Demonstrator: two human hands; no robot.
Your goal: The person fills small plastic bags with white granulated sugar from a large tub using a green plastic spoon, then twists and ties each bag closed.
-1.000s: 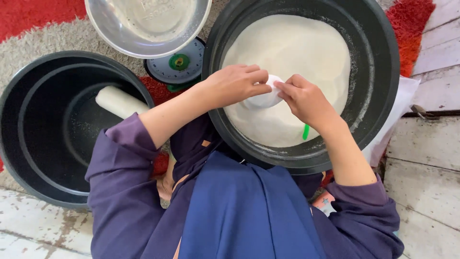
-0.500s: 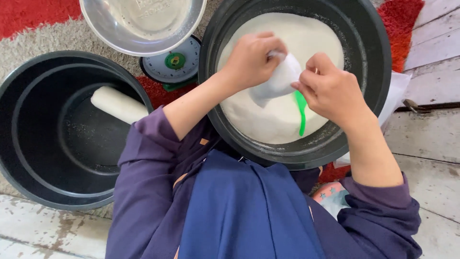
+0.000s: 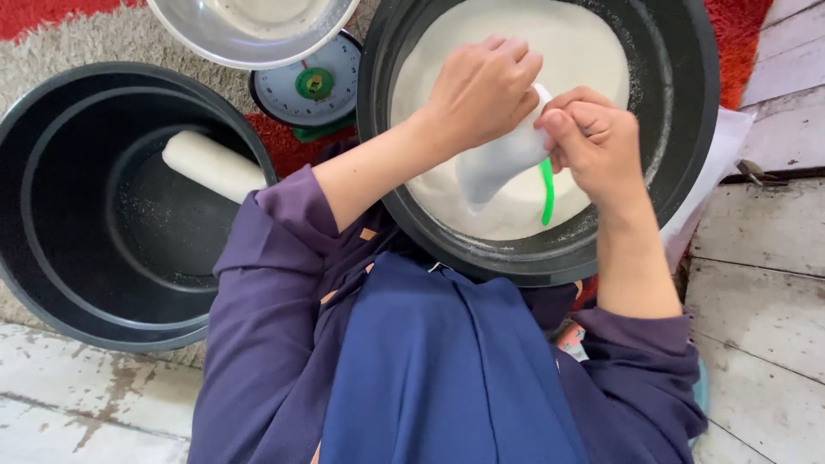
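A small clear plastic bag partly filled with white powder hangs over a large black basin that holds a heap of the same white powder. My left hand grips the bag's top from the left. My right hand pinches the bag's mouth from the right. A thin green strip dangles below my right hand, next to the bag.
A second black basin at the left holds a filled white bag. A round dial kitchen scale carries a metal bowl at the top. Red and beige rug beneath, pale worn floorboards at right and bottom.
Both hands have lifted the bag up out of the powder and drawn it upright; it now hangs longer below my hands, with the green strip dangling beside it.
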